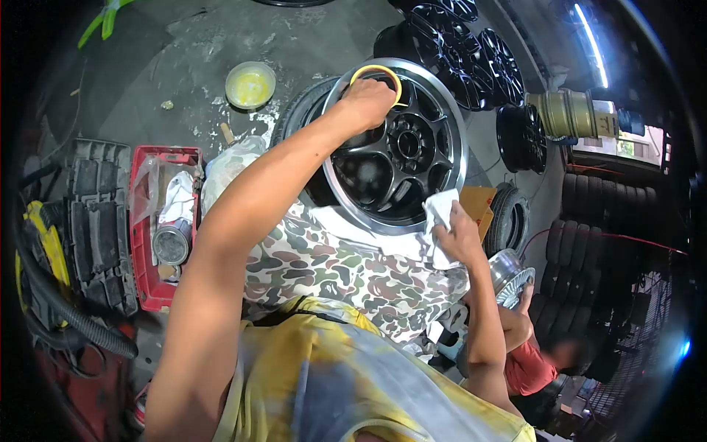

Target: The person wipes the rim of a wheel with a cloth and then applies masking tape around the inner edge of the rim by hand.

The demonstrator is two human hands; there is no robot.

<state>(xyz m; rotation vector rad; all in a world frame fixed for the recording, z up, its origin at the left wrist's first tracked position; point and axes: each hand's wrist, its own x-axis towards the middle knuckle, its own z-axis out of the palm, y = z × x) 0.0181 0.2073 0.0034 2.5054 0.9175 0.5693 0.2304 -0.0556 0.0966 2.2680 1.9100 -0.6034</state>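
Before me a black wheel rim (407,144) with a polished silver lip leans over my lap, its spoked face toward me. My left hand (370,102) is closed at the rim's upper left, gripping a yellow ring that looks like a roll of tape (398,82). Part of this ring is hidden behind the fingers. At the lower right of the rim, my right hand (461,234) pinches a folded white cloth (440,210) against or very near the silver lip. More white material (353,232) lies under the rim, over my camouflage trousers (331,269).
A bowl of yellowish liquid (250,85) stands on the floor. Left of me is a red tray (150,295) holding a can (171,243) and rags. Black rims (434,55) stand at upper right. A person in a red shirt (529,367) handles a silver rim (510,278).
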